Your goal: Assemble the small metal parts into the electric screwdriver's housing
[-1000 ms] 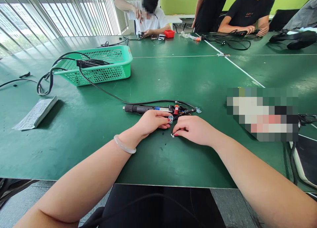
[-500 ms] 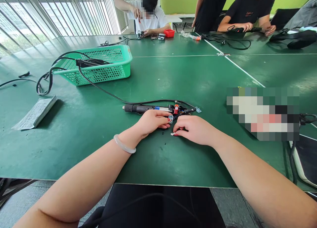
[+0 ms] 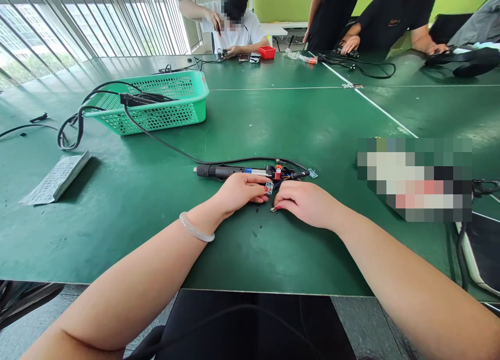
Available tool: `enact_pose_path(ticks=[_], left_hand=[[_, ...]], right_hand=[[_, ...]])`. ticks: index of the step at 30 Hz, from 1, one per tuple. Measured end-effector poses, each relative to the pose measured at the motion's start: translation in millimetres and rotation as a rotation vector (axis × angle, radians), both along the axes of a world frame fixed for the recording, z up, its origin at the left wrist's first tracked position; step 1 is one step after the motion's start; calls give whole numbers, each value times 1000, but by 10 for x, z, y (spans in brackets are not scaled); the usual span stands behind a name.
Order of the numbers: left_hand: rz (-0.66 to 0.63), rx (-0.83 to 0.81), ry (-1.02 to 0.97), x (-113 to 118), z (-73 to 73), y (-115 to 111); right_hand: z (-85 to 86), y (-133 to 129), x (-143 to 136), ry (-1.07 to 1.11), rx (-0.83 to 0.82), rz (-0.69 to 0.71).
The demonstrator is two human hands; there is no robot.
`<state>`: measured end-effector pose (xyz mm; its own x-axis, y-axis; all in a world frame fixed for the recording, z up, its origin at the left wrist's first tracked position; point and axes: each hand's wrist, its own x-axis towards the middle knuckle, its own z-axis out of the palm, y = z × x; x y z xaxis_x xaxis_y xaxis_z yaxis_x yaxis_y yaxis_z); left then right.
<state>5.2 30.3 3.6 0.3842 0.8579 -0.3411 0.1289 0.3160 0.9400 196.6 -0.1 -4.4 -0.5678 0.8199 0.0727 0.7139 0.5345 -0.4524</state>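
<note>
My left hand point(image 3: 242, 190) pinches a small blue-and-white circuit board point(image 3: 269, 187) between thumb and fingers. Close beside it, my right hand point(image 3: 300, 199) is closed on a tiny silvery metal piece point(image 3: 273, 209), too small to name further. Just beyond both hands lies an opened black handheld tool point(image 3: 222, 171) with its inner wiring and a red part point(image 3: 278, 171) exposed. A second small blue board point(image 3: 313, 173) rests at the tool's right end. Tiny dark bits point(image 3: 257, 210) lie on the table below my fingers.
A green plastic basket point(image 3: 156, 118) holds black cables at the back left, one running to the tool. A folded paper pad point(image 3: 58, 177) lies at left, a blurred-out object point(image 3: 417, 180) at right. Two people sit across the table; another stands. A red tray point(image 3: 266, 52) stands far back.
The metal piece in my right fingers has turned and shifted slightly. My left hand stays in place. Across the table, the person in black has moved their hands apart and lowered the black tool.
</note>
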Motion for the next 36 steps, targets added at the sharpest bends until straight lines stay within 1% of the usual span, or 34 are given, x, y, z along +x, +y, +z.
enact_pose_path(ticks=[4, 9, 13, 15, 19, 24, 27, 29, 32, 34, 36], left_hand=[[-2, 3, 8, 1, -5, -1], [-10, 0, -4, -6, -21, 1], [-7, 4, -7, -11, -28, 9], [-5, 6, 0, -12, -25, 10], [-17, 9, 24, -5, -8, 3], [-6, 2, 19, 9, 8, -7], [-1, -7, 6, 11, 5, -13], [-9, -5, -2, 9, -1, -18], [-31, 12, 8, 5, -11, -23], [-43, 27, 32, 6, -16, -24], [-56, 45, 52, 10, -20, -25]], right_hand=[[17, -11, 0, -8, -2, -23], [2, -1, 27, 0, 42, -88], [-11, 11, 59, -2, 69, -93], [1, 4, 68, 18, 70, -84], [32, -21, 50, 29, 5, -27], [17, -21, 3, 13, -27, -8], [13, -18, 4, 32, -3, 2], [18, -18, 11, 76, 57, -34], [21, -17, 17, 168, 148, -173], [15, -14, 10, 215, 177, -249], [0, -10, -7, 238, 187, -278]])
